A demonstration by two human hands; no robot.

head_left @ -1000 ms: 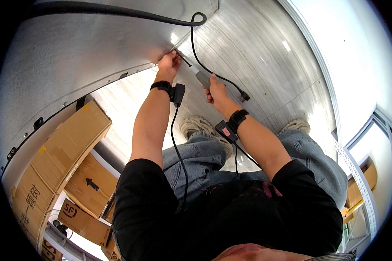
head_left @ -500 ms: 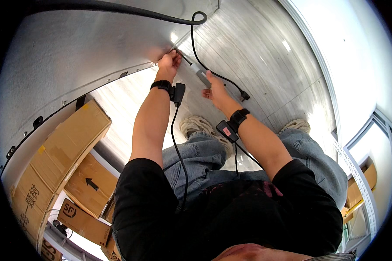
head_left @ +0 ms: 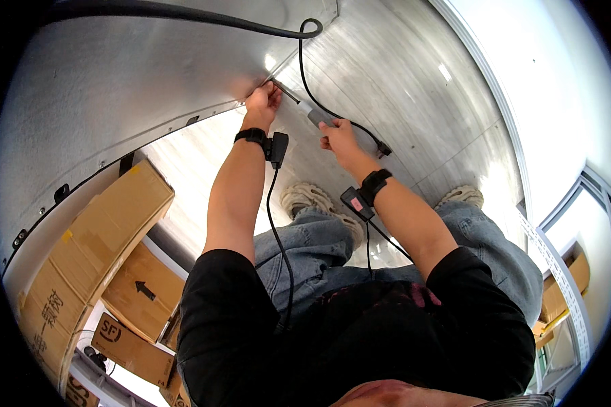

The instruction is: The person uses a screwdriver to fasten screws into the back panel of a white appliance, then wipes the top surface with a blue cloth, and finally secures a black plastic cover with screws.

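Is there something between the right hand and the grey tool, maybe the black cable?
Nothing visible. The right hand is on the rear of the grey tool; the black cable runs past on the right, not between them.

Your left forearm (head_left: 235, 193) reaches forward, nearly straight, to your left hand (head_left: 262, 100), its fingers curled inward. Your right forearm (head_left: 413, 210) angles forward and inward to your right hand (head_left: 340, 140), slightly nearer your body, its fingers flexed in a grip.
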